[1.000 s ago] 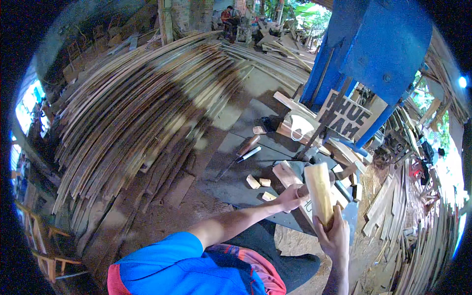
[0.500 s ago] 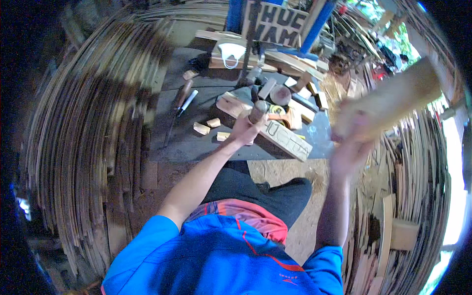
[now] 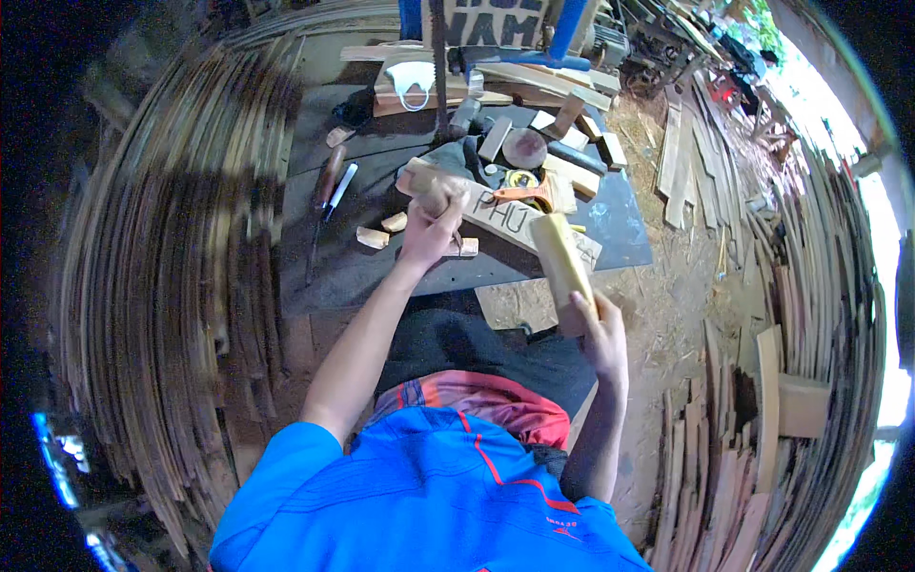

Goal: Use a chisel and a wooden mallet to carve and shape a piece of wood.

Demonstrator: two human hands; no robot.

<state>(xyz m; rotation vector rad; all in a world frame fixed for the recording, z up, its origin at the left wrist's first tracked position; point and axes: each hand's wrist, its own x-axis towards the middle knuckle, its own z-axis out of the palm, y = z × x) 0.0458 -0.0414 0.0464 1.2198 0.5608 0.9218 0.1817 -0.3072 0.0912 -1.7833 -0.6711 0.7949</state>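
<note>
My left hand (image 3: 429, 229) grips a chisel (image 3: 438, 195), its wooden handle blurred, over the left part of a lettered plank (image 3: 505, 217) lying diagonally on the dark table (image 3: 324, 276). My right hand (image 3: 596, 329) holds a long pale wooden block (image 3: 562, 262) angled upward, over the plank's right end. Small wood offcuts (image 3: 372, 237) lie left of the plank. A white marker (image 3: 340, 191) and a wooden-handled tool with a long dark shaft (image 3: 329, 176) rest farther left. An orange-handled tool (image 3: 515, 194), a tape measure (image 3: 522, 179) and a round wooden piece (image 3: 524, 148) sit behind the plank.
A white mask (image 3: 412, 76) rests on stacked boards at the back, near a dark upright bar (image 3: 438, 86) and blue machine frame (image 3: 567, 29). Long timber piles (image 3: 162, 286) flank the table left and right (image 3: 801, 276). A lettered sign (image 3: 491, 29) stands behind.
My right hand has swung the block from a blurred raised position at the right down and leftward. My left hand has moved slightly left with the chisel. The view has shifted.
</note>
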